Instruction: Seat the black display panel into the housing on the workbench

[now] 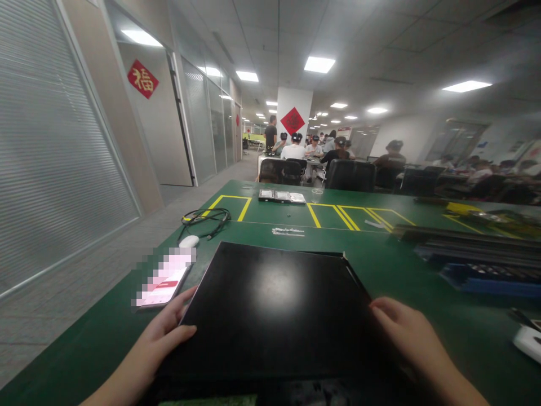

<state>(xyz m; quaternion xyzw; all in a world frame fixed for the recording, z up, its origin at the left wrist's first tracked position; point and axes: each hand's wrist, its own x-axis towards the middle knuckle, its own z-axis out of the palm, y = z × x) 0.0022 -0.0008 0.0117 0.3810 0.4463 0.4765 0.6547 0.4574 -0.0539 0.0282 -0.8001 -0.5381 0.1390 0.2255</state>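
A wide, smooth black panel [274,321] fills the space in front of me and reflects the ceiling light. It looks like the cover of a flat case; below its near edge a strip of green circuit board [207,401] shows. My left hand [167,330] grips the panel's left edge, thumb on top and fingers at the side. On the opposite edge my right hand [397,321] is closed, its fingertips partly hidden. A lit phone [167,282] lies left of my left hand.
The green table [253,228] has yellow tape lines. Farther off are hard drives [282,196], a clear cup [316,195], a coiled black cable [207,223] and a white mouse [189,241]. Long black and blue parts [486,276] lie right. People sit at tables beyond.
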